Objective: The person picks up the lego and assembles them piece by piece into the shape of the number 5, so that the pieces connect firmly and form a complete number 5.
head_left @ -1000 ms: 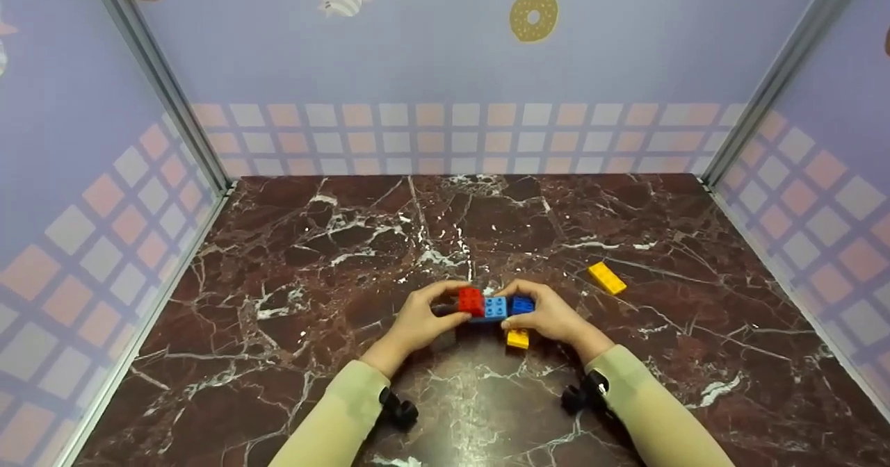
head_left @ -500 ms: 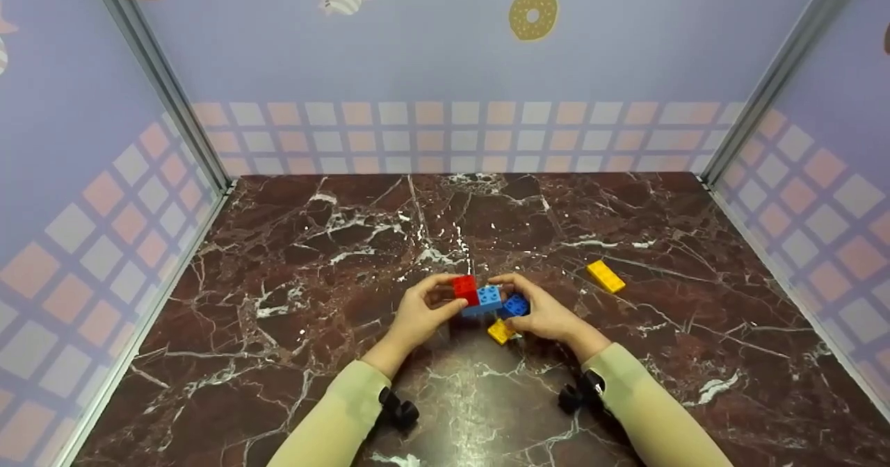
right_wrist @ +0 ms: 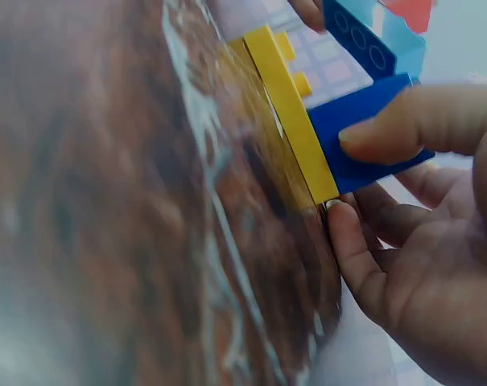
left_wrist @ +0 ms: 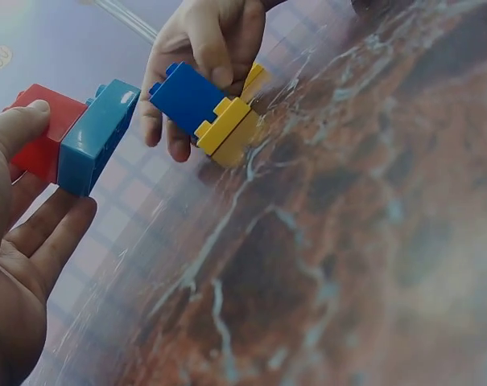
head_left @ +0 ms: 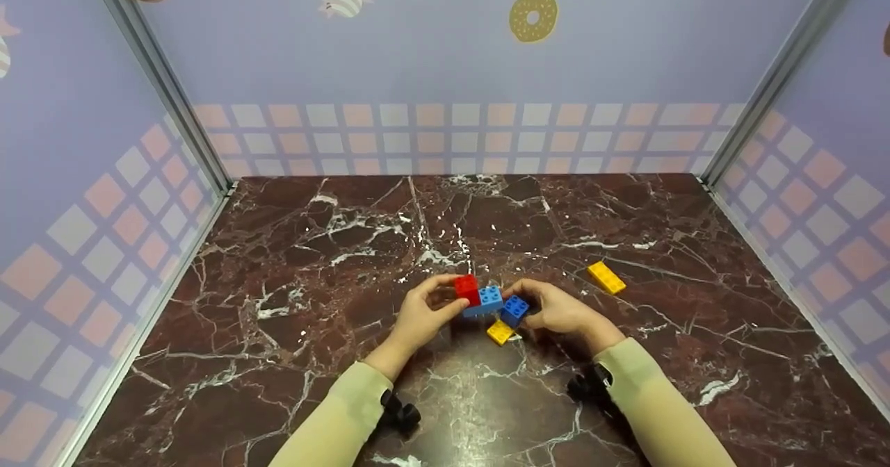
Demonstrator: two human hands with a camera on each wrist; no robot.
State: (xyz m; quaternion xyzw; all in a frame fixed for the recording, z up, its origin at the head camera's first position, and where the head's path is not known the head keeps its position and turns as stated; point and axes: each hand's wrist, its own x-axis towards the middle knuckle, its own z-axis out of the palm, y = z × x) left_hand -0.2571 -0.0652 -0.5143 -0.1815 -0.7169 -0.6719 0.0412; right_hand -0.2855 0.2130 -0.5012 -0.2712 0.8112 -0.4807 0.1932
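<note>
My left hand (head_left: 425,314) pinches a red toy building brick (head_left: 466,289) between thumb and fingers. Joined to that brick is a light blue one (head_left: 489,299), held tilted and above the table in the left wrist view (left_wrist: 98,141). My right hand (head_left: 560,308) pinches a dark blue brick (right_wrist: 364,133), its thumb on the near face and other fingers behind. This brick sits on one end of a flat yellow brick (right_wrist: 291,112), which rests on the table and leaves some studs bare. The light blue and dark blue bricks are close side by side.
Another yellow brick (head_left: 606,277) lies farther back on the right of the brown marbled table (head_left: 361,210). Patterned panels (head_left: 459,133) close off the back and both sides. Each wrist carries a black camera mount.
My left hand has raised and tilted the red and light blue bricks slightly. The dark blue and yellow bricks have turned and shifted left; my right hand has drawn back a little to the right.
</note>
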